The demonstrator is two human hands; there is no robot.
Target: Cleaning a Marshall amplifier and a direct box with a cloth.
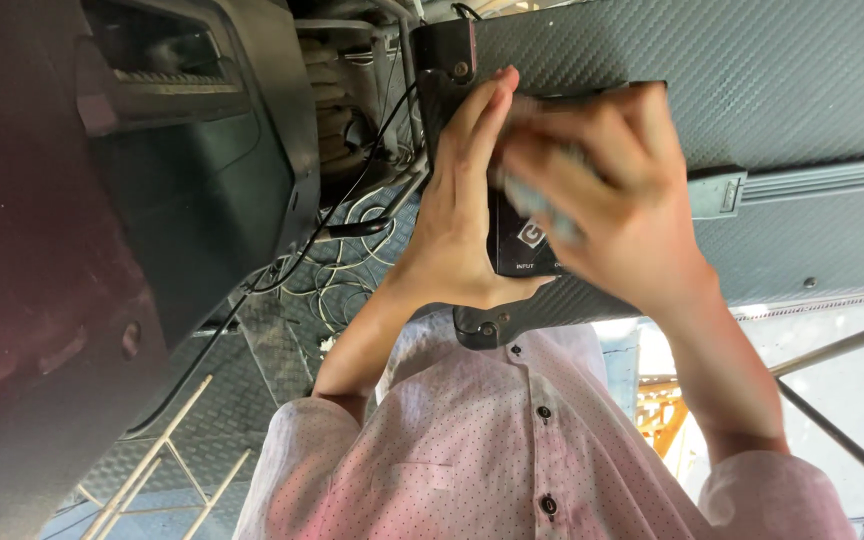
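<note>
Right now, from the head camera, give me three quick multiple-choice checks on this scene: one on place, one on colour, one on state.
1. Where is the black box?
A. Between both hands
B. On the floor
C. On a shelf

2. What colour is the shirt?
A. Blue
B. Pale pink, dotted
C. Green

3. How is the right hand?
A. Sharp, hanging away
B. Motion-blurred over the box
C. Out of view

Answers:
1 A: the left hand and right hand flank it.
2 B: pink dotted cloth with dark buttons.
3 B: its fingers smear across the box.
</note>
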